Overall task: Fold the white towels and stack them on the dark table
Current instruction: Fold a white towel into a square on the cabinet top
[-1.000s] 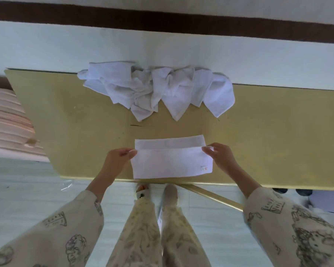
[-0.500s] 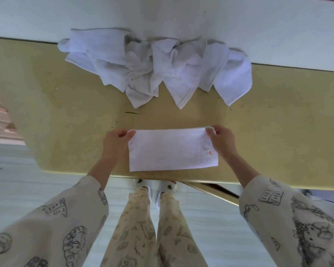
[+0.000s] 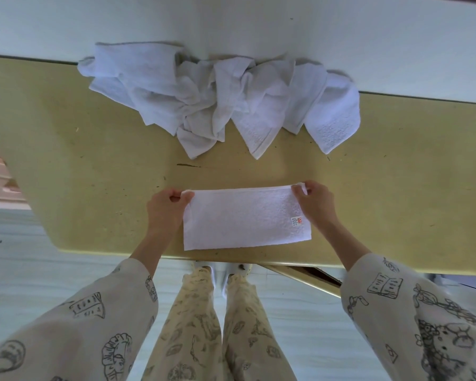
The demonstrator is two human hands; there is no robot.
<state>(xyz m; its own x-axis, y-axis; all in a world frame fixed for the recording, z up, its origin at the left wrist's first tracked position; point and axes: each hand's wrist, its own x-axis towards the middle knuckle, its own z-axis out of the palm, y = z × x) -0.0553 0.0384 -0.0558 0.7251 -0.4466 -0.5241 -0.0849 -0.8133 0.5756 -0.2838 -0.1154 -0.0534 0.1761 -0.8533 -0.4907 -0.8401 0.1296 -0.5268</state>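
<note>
My left hand (image 3: 166, 209) pinches the far left corner of one white towel (image 3: 245, 218), and my right hand (image 3: 315, 204) pinches the far right corner. So each grip has cloth in it. This towel lies flat on the surface (image 3: 94, 174), close to the near edge, at about 6 o'clock from the middle. It looks folded in half, a long strip with a little red tag (image 3: 296, 221) near the right end. I think it needs more folds before it is done.

At 12 o'clock, by the far edge, sits a messy pile of towels (image 3: 220, 105), not folded yet. I see no stack, so most of the job is left.

The surface is yellowish with small marks, not dark. A pale wall (image 3: 259, 23) stands behind it. The floor (image 3: 17, 257) below is light.
</note>
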